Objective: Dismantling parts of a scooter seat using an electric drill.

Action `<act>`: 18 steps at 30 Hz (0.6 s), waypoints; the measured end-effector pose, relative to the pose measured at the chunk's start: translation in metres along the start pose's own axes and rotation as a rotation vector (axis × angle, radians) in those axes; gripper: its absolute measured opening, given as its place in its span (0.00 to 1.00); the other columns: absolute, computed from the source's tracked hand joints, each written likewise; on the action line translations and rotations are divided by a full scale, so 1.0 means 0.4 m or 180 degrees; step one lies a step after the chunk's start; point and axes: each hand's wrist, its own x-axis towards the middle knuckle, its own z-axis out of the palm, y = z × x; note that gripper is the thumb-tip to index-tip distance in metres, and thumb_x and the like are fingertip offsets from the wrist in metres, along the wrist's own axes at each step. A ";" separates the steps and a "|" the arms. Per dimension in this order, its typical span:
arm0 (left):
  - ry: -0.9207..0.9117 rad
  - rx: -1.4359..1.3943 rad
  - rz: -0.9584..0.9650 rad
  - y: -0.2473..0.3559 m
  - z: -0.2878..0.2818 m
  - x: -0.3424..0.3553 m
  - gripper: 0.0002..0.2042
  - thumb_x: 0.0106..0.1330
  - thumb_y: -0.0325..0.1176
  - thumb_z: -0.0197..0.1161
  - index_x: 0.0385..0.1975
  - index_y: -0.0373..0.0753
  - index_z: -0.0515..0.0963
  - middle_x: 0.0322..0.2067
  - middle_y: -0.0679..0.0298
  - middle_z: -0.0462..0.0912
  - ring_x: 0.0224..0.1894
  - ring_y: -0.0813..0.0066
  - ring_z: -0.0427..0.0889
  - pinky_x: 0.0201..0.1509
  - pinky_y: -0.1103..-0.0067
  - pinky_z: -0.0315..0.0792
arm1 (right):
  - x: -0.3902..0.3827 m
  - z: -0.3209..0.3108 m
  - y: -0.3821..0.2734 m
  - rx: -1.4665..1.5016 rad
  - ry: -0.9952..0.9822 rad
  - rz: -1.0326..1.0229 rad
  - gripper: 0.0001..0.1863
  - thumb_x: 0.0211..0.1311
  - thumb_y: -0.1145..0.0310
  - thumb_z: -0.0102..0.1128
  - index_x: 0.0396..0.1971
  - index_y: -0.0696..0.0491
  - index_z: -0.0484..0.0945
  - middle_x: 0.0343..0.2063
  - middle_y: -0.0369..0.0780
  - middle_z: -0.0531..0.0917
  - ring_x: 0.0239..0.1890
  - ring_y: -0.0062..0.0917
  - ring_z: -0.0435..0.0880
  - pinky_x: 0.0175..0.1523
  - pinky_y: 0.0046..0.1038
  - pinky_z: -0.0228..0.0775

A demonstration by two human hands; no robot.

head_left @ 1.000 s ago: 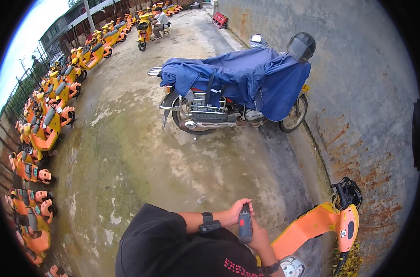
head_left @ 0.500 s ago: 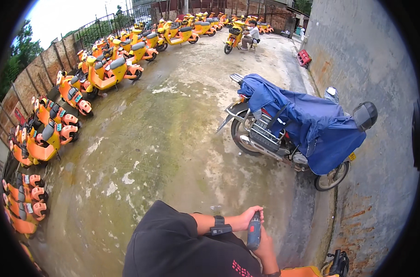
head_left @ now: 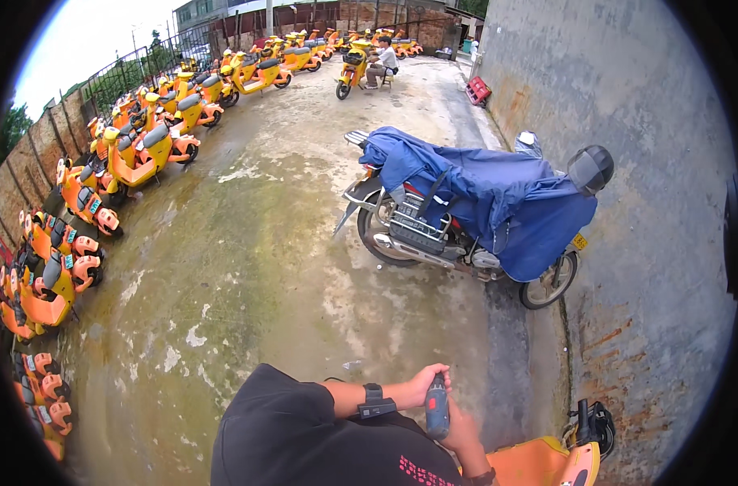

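Observation:
A dark blue-grey cordless drill with a red patch on top is held in front of my body, its nose pointing away from me. My left hand has its fingers closed round the drill's front end, hiding the tip. On the drill's right side, my right hand is closed about it, though the grip itself is hidden beneath the tool's body. A black strap with a small dark box sits on my left wrist. Close by on my right is an orange and yellow scooter with a black handlebar.
A motorcycle under a blue cover stands ahead, a dark helmet at its front end. The grey wall runs along the right. Parked scooters line the left. Far off, a person sits beside another scooter.
My view has swung right, so the motorcycle and parked scooters appear further left. More of the near scooter shows at the lower right. Both hands stay on the drill.

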 end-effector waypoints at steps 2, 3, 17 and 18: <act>-0.0096 0.0045 0.0025 -0.012 -0.006 -0.001 0.09 0.64 0.38 0.57 0.23 0.43 0.73 0.21 0.65 0.78 0.24 0.72 0.78 0.35 0.73 0.78 | -0.019 0.007 0.004 0.0158 0.0096 -0.0148 0.44 0.42 0.58 0.71 0.62 0.55 0.63 0.32 0.50 0.84 0.34 0.47 0.85 0.37 0.42 0.77; -0.0061 0.0012 -0.0025 -0.022 0.005 -0.007 0.10 0.64 0.39 0.56 0.23 0.42 0.72 0.21 0.64 0.78 0.24 0.71 0.78 0.35 0.72 0.77 | -0.034 0.015 0.009 0.0123 0.0197 -0.0159 0.46 0.43 0.57 0.71 0.64 0.56 0.61 0.32 0.50 0.84 0.34 0.47 0.85 0.37 0.42 0.77; -0.0150 0.0780 -0.0987 -0.110 0.039 0.017 0.10 0.65 0.38 0.57 0.23 0.42 0.72 0.21 0.64 0.77 0.25 0.69 0.78 0.36 0.72 0.77 | -0.169 0.106 -0.029 0.0528 0.0800 0.1023 0.46 0.42 0.54 0.71 0.63 0.53 0.63 0.34 0.49 0.84 0.34 0.47 0.84 0.36 0.43 0.76; -0.0082 0.0876 -0.1140 -0.118 0.027 0.021 0.10 0.65 0.38 0.57 0.24 0.42 0.73 0.21 0.64 0.77 0.25 0.70 0.78 0.35 0.72 0.77 | -0.173 0.106 -0.042 0.0651 0.0806 0.1194 0.46 0.42 0.54 0.72 0.63 0.53 0.63 0.36 0.49 0.84 0.35 0.47 0.84 0.37 0.43 0.76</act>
